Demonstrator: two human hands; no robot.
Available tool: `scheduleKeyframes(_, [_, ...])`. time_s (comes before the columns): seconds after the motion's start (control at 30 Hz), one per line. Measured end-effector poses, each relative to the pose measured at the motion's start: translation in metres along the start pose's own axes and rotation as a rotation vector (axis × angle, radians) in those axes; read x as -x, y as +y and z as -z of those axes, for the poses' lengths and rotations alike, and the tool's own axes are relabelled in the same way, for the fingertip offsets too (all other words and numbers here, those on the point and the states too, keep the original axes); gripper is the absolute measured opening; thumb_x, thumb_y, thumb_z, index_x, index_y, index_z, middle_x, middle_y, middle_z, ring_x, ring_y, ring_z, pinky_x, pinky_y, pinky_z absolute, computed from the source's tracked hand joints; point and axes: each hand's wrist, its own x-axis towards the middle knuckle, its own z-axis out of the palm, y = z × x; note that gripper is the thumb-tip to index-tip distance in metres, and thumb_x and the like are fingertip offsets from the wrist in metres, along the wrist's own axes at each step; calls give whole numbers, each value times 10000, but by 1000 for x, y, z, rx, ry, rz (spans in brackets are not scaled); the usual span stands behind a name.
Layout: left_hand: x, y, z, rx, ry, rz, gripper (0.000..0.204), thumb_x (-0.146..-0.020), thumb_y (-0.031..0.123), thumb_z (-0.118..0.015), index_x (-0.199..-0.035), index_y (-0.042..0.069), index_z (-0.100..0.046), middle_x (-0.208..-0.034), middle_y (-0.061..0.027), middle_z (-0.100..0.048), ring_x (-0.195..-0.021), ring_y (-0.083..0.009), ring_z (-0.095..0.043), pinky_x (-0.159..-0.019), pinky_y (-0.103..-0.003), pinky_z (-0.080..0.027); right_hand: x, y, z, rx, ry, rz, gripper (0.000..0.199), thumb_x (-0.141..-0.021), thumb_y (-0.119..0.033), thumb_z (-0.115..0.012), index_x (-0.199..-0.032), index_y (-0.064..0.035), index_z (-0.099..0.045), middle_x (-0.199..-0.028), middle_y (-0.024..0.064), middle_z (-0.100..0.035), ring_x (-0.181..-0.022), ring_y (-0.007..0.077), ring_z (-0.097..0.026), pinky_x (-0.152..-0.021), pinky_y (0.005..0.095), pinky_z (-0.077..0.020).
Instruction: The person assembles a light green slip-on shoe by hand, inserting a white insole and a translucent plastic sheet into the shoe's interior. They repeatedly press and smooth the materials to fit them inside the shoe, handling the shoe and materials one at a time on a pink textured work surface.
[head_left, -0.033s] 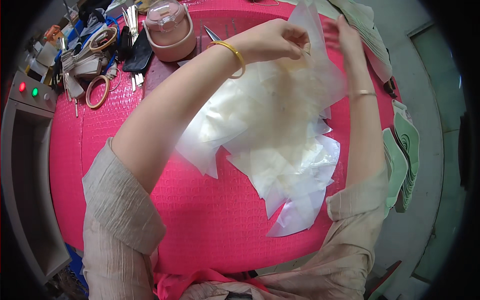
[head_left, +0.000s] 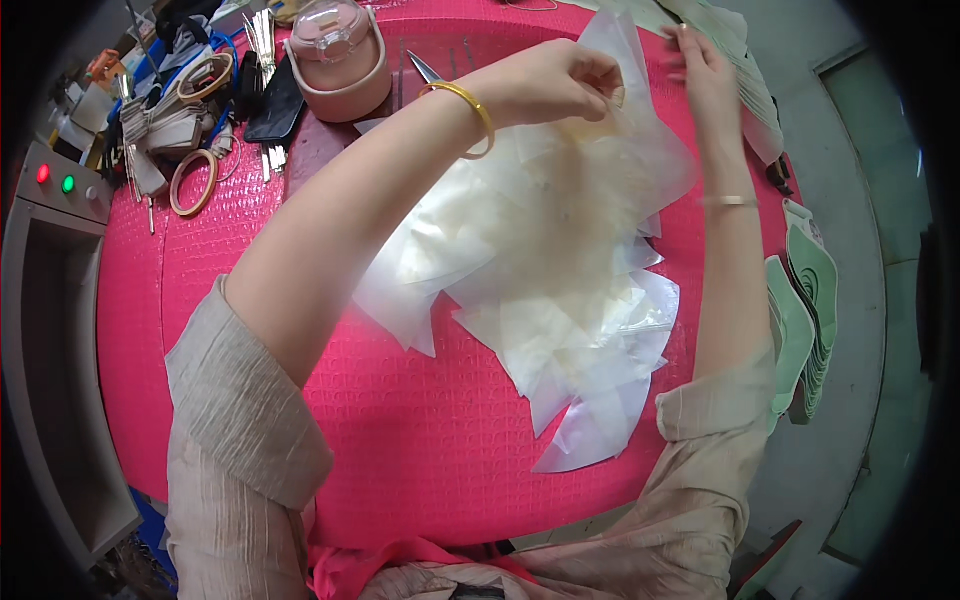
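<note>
My left hand [head_left: 588, 82] is closed in a pinch at the edge of a raised, translucent white sheet piece [head_left: 655, 150]. Its fingertips partly hide the spot they grip. Beneath lies a loose heap of similar thin, cloudy white pieces [head_left: 560, 340], pointed and overlapping on the pink table cover [head_left: 400, 430]. At the far right my right hand [head_left: 708, 75] has its fingers apart, slightly smeared by motion, with nothing visible in them. Close beside it lies a stack of pale green, layered pieces [head_left: 735, 45]; whether the fingertips touch it cannot be made out.
A pink lidded bottle [head_left: 335, 65] stands far left, near a dark phone [head_left: 275, 105], bundled cords [head_left: 155, 130] and a tape roll [head_left: 195, 183]. A pointed metal tool [head_left: 422, 66] lies behind my left wrist. More green layered pieces [head_left: 815, 290] rest past the right edge.
My right hand has shifted slightly to the right, toward the pale green stack. My left hand and the sheet at it have moved very little.
</note>
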Motion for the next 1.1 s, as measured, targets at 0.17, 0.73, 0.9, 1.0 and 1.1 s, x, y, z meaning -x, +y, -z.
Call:
scheduleKeyframes(0.17, [3,2,0,-44,45,-21,164,-675,59,-470,-812,-8,-530,-790,-16,-534,-793,-112,-490,-792,-258,-400,40,-20,-4,690,-333,366,172,-713,-63,-606,-880,-31,-629,-867,84,-617,-808,270,-592,-715,351,-459])
scheduleKeyframes(0.73, [-39,9,-11,-877,243,-199,657,-757,69,-506,-1361,199,-284,-968,-156,-624,-862,-292,-608,-674,-355,-501,64,-12,13,457,-217,83,254,-688,27,-601,-932,-40,-586,-731,112,-587,-658,213,-581,-629,321,-472])
scheduleKeyframes(0.9, [-54,12,1,-1047,-23,-318,368,-746,127,-576,-1110,179,-601,-898,-120,-647,-851,-283,-619,-680,-387,-498,87,-20,9,398,-80,348,191,-700,-1,-622,-884,-29,-578,-755,89,-570,-645,230,-574,-609,333,-462])
scheduleKeyframes(1.0, [-73,20,-9,-1057,-110,-83,240,-749,175,-587,-963,99,-668,-897,-126,-650,-826,-284,-624,-713,-404,-489,96,-13,17,530,-12,293,151,-692,-49,-652,-826,-39,-583,-751,79,-549,-650,223,-555,-593,332,-450])
scheduleKeyframes(1.1, [-74,24,-10,-1039,-2,-111,131,-707,116,-622,-819,62,-665,-782,-127,-646,-751,-247,-631,-689,-341,-494,104,-1,19,700,146,628,114,-685,-67,-659,-761,-41,-579,-718,72,-526,-660,222,-530,-589,333,-439])
